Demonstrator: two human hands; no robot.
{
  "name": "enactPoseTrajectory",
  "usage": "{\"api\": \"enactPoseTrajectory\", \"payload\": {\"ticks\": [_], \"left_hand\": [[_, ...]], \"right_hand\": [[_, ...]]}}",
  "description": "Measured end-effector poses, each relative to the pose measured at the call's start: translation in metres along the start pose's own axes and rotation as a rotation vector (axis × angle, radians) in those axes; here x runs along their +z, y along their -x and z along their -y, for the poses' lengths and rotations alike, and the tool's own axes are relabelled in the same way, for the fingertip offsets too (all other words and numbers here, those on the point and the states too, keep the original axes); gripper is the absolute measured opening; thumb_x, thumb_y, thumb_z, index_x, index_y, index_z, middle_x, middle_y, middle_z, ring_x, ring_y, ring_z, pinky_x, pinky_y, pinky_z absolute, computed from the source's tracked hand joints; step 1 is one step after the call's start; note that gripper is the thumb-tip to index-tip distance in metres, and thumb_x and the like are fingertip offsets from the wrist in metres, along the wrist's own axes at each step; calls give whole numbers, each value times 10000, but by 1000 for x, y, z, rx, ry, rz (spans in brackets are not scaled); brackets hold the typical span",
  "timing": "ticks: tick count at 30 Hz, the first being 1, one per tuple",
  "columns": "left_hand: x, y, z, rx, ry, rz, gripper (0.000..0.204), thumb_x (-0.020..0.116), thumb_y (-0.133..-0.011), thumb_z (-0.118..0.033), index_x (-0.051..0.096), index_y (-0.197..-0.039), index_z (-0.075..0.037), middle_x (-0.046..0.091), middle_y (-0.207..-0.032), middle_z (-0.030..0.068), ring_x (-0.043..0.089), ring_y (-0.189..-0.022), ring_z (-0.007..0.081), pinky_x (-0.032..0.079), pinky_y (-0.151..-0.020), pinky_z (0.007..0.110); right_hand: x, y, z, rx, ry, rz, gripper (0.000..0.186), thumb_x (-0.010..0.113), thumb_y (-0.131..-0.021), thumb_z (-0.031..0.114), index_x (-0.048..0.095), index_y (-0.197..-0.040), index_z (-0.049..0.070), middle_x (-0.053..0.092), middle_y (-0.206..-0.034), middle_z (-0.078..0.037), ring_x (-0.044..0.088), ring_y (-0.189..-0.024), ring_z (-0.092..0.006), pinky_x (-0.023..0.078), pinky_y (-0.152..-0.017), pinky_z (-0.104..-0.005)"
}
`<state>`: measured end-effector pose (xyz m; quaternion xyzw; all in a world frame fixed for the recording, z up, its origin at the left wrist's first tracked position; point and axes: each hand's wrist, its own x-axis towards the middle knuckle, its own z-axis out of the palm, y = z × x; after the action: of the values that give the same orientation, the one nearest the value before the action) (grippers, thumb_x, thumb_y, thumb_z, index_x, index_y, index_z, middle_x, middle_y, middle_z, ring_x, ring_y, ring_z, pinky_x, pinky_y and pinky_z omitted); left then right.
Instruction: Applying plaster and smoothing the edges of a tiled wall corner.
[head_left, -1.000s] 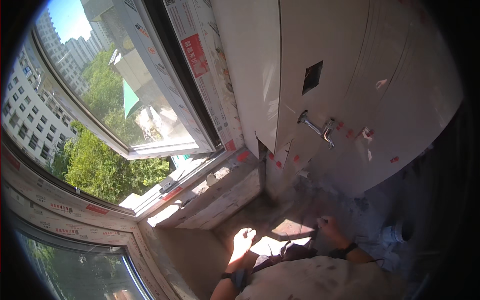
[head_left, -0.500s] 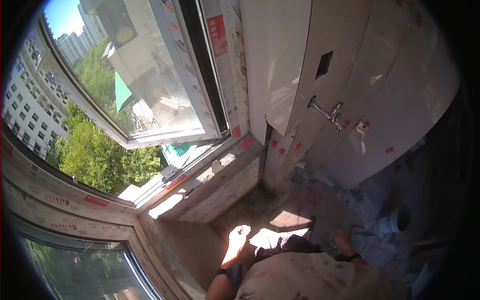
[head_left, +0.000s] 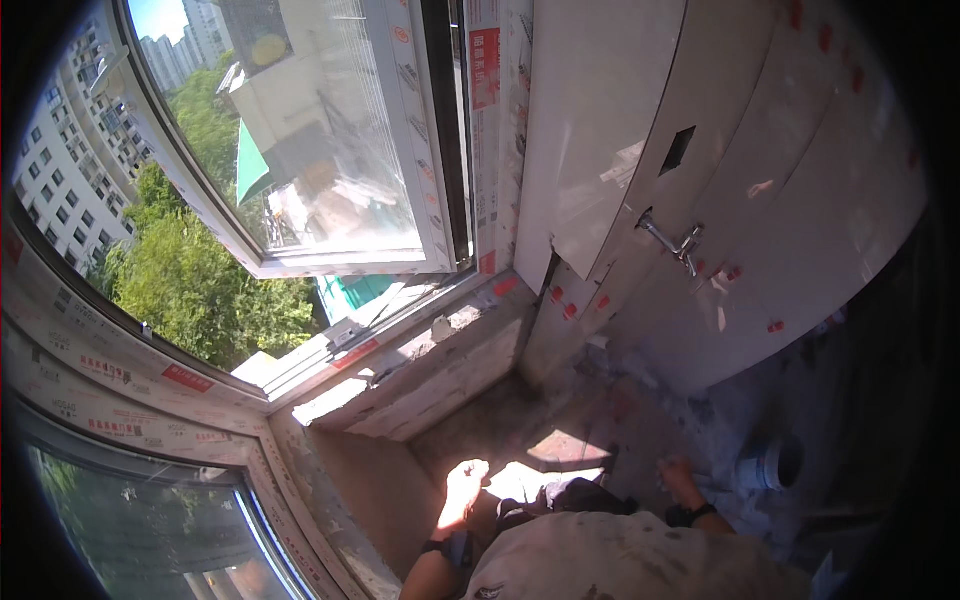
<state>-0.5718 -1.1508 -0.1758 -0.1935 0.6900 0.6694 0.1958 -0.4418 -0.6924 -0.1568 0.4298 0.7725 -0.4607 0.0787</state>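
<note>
My left hand (head_left: 464,486) is closed in bright sunlight low in the view, above the grey corner beside the sill ledge; whatever its fingers hold is too small and overexposed to name. My right hand (head_left: 678,480), further right in shadow, has curled fingers, with their contents unclear. Between them are dark cloth at my lap and a sunlit patch of floor (head_left: 560,446). A white bucket (head_left: 760,469) stands just right of my right hand.
An open window sash (head_left: 435,200) is above the rough sill ledge (head_left: 460,360), with trees and buildings outside. A lower glazed window (head_left: 130,510) is at left. The tiled wall (head_left: 590,120) carries a chrome tap (head_left: 675,240), a rectangular cutout and red clips.
The view has swung slightly, shifting the window and wall within it. My right hand has dropped lower since a second ago; my left hand has shifted slightly left in view, still closed.
</note>
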Motion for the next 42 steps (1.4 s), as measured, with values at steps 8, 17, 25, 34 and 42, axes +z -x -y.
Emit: {"api": "enactPoseTrajectory", "payload": {"ticks": [8,17,25,34,42], "left_hand": [[-1,-1,4,-112,70,47,149,678,-908,-142,687,-981,-13,674,-835,35,653,-680,134,505,-620,268],[-6,-6,21,-144,130,67,165,677,-908,-153,681,-978,-3,660,-826,35,645,-694,139,505,-636,279],[-8,8,8,-142,79,-2,207,679,-910,-165,677,-1029,5,660,-859,51,648,-711,151,512,-649,287],[-11,6,33,-74,139,56,180,658,-923,-163,682,-984,5,668,-834,48,640,-714,146,522,-660,285],[-20,-9,62,-118,189,101,168,657,-927,-160,681,-981,-2,669,-838,49,643,-719,141,524,-655,281]], "right_hand": [[2,5,-12,48,73,39,214,630,-913,196,663,-810,11,655,-666,-97,631,-513,-205,516,-458,-352],[6,7,-22,20,87,21,205,623,-894,201,657,-784,31,650,-649,-85,622,-510,-180,495,-442,-318],[8,15,-17,67,80,43,214,622,-906,219,667,-851,17,665,-671,-76,637,-528,-173,502,-451,-317],[9,12,-24,70,104,80,258,627,-926,256,676,-953,4,685,-728,-74,664,-575,-176,525,-489,-325],[13,18,-16,67,41,70,205,622,-920,207,653,-909,5,667,-703,-80,635,-539,-178,500,-453,-312]]}}
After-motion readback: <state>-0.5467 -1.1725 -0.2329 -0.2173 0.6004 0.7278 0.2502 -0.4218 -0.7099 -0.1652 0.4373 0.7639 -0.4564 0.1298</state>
